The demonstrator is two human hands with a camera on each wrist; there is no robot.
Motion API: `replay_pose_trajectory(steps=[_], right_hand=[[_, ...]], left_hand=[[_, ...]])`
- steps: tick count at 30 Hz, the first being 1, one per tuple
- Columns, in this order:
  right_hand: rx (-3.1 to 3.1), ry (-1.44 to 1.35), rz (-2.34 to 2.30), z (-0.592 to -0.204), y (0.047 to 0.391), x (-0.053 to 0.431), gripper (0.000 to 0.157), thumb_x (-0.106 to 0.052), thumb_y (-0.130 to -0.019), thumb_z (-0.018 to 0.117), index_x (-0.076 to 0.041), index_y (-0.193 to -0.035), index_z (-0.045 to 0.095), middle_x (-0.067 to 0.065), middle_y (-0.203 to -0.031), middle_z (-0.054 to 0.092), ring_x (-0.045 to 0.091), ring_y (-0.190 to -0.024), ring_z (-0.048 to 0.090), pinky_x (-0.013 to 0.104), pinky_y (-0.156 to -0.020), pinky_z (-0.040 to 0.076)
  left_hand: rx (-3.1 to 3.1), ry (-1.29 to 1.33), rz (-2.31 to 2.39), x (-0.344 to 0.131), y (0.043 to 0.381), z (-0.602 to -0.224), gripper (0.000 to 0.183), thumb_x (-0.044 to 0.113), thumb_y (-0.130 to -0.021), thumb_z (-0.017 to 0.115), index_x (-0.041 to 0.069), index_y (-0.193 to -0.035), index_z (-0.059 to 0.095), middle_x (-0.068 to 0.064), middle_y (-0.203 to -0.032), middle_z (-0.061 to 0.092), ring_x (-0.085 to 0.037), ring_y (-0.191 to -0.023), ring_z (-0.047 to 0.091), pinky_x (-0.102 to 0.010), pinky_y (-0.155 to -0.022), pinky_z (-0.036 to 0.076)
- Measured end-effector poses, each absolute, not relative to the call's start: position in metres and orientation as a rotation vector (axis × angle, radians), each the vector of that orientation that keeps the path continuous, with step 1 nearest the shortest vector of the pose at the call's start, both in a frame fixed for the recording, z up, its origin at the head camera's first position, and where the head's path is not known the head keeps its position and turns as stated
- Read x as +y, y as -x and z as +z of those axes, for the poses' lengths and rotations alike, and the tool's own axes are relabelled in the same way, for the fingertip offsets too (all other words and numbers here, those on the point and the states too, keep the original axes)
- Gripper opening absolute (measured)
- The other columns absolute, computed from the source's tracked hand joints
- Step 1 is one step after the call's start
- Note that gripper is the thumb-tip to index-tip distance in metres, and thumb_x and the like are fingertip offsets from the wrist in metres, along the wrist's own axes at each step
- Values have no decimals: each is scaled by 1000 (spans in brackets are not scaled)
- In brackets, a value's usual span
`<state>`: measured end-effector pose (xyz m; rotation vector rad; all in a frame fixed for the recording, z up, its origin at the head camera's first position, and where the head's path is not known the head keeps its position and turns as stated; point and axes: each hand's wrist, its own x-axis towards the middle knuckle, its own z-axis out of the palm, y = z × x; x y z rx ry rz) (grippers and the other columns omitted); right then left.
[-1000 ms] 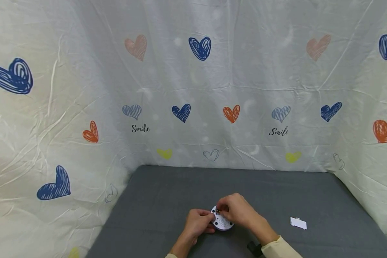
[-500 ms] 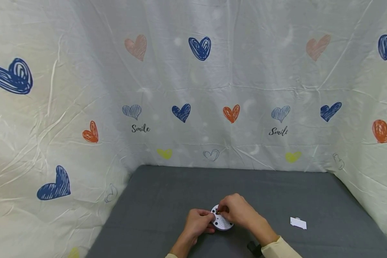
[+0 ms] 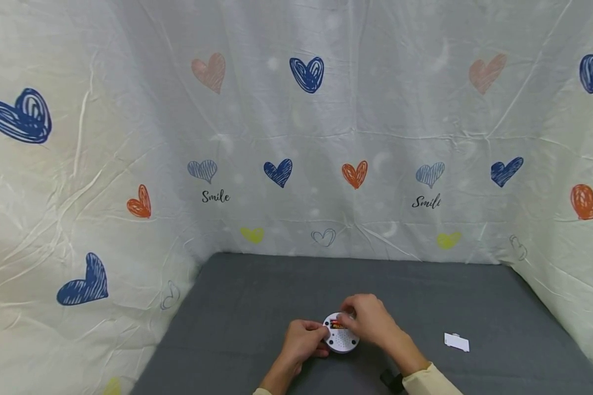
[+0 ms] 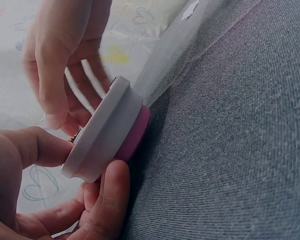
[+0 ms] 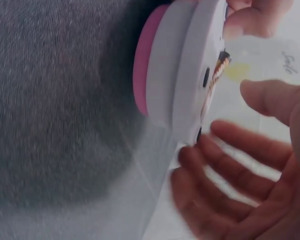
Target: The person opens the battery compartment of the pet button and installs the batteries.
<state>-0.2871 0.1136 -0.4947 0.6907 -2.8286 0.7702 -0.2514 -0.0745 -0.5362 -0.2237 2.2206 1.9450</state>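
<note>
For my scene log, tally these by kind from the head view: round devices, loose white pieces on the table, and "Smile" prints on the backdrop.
Round device: 1
Loose white piece: 1
"Smile" prints: 2
Total: 4

The right hand (image 3: 370, 318) is pulling back from the round white device (image 3: 342, 343), moving off to the right, its thumb (image 5: 270, 98) and fingers (image 5: 242, 172) now parting. The batteries (image 3: 336, 324), mostly covered a second ago, are coming into clear view.
</note>
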Motion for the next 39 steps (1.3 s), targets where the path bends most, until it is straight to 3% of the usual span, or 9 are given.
replay_pose_trajectory(steps=[9,25,39], right_hand=[[-2993,-472,888,-502,281,105,33,-45,-86,74,-13,-92,74,-3,-80,69,12,-66,57,29,-52,45],[-3026,-320,869,-502,282,98,32,-42,-77,81,-14,-89,72,1,-78,67,15,-62,56,30,-49,44],[-2991,-377,892,-504,283,103,30,-43,-79,80,-16,-89,71,-2,-79,66,13,-64,55,30,-51,43]], left_hand=[[2213,215,1961,-74,251,-538,23,6,-78,65,-6,-98,71,-9,-79,71,-14,-58,69,-29,-54,62],[2231,221,1943,-74,252,-538,22,5,-78,65,-5,-97,71,-8,-78,71,-14,-57,69,-29,-53,62],[2232,224,1943,-74,251,-537,23,6,-79,66,-5,-98,72,-8,-78,72,-14,-58,70,-29,-53,62]])
